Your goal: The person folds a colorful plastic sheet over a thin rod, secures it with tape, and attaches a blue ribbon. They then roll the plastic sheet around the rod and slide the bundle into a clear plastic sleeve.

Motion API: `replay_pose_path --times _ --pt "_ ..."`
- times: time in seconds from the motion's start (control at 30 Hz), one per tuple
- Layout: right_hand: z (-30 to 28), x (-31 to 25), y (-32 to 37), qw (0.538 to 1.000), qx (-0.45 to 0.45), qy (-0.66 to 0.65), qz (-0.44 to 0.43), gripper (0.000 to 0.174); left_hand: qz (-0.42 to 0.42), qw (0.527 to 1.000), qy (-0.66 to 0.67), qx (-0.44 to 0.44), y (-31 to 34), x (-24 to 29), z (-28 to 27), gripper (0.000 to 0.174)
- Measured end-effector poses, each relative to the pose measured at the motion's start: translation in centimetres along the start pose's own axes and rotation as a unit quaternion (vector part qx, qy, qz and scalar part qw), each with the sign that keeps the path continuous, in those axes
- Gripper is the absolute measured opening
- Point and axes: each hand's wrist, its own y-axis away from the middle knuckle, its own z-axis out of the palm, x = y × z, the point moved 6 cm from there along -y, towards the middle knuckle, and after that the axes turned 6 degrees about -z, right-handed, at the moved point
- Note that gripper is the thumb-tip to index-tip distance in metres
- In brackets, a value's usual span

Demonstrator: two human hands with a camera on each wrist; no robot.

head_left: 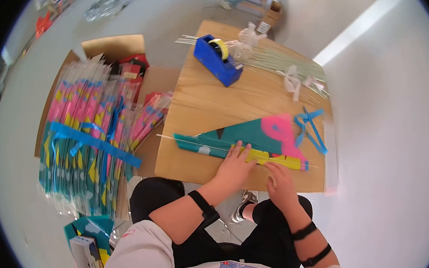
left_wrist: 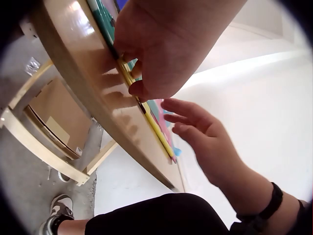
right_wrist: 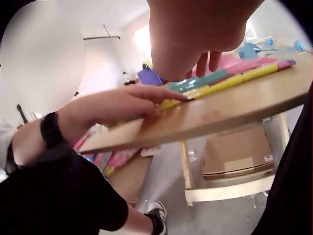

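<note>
teal, pink and yellow sheet [head_left: 240, 132] lies flat on the near part of the wooden table [head_left: 188, 109], with its pink end to the right. 1 thin stick [head_left: 198, 143] runs left to right along the near edge of the sheet, and both ends extend past it. the left hand [head_left: 234, 167] rests on the near edge with its fingers extended and spread. the right hand [head_left: 280, 181] is just to the right, apart from the left hand; its fingers are relaxed, with the tips at the yellow near edge. whether these tips touch the sheet cannot be told.

blue ribbon [head_left: 317, 140] lies to the right of the sheet. a blue tape dispenser [head_left: 217, 67] stands at the far left of the table, and many thin pale strips [head_left: 282, 62] lie at the far right. on the left, a cardboard box [head_left: 112, 46] contains clear-wrapped packs [head_left: 80, 117]; 1 blue band [head_left: 96, 145] lies across them.
</note>
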Motion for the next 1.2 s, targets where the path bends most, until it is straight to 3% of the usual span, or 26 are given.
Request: replay_pose_path --times 0.07,0.3,0.37,0.67,0.77,0.87,1.03,1.2 --pt "2.5 0.5 -0.2 0.996 -0.034 0.071 -0.046 0.056 0.007 1.000 -0.009 -0.001 0.0 0.0 -0.1 0.051" --pt "4.6 0.4 -0.6 0.969 0.006 0.238 -0.062 0.060 0.020 0.999 -0.021 0.013 0.0 -0.3 0.3 0.055" --pt "5.1 0.7 -0.6 0.965 -0.024 0.256 -0.048 0.060 0.027 0.999 -0.026 0.021 0.0 -0.3 0.3 0.055" --pt "5.0 1.5 -0.4 0.973 -0.035 0.226 -0.037 0.065 0.031 0.999 -0.040 -0.011 -0.1 -0.3 0.0 0.057" --pt "5.2 1.7 -0.2 0.977 -0.038 0.208 -0.025 0.068 -0.004 0.998 0.060 0.006 -0.2 -1.1 0.2 0.065" --pt "5.9 2.4 0.3 0.979 -0.037 0.199 -0.012 0.066 0.004 0.999 0.037 0.009 -0.1 -0.7 0.0 0.070" --pt "6.2 2.0 1.1 0.982 -0.019 0.190 0.002 0.066 0.017 0.995 -0.096 0.025 0.3 0.7 -0.4 0.060" --pt "6.2 2.0 1.0 0.978 -0.028 0.204 0.002 0.068 0.005 0.995 -0.096 0.031 0.4 1.1 -0.5 0.060"
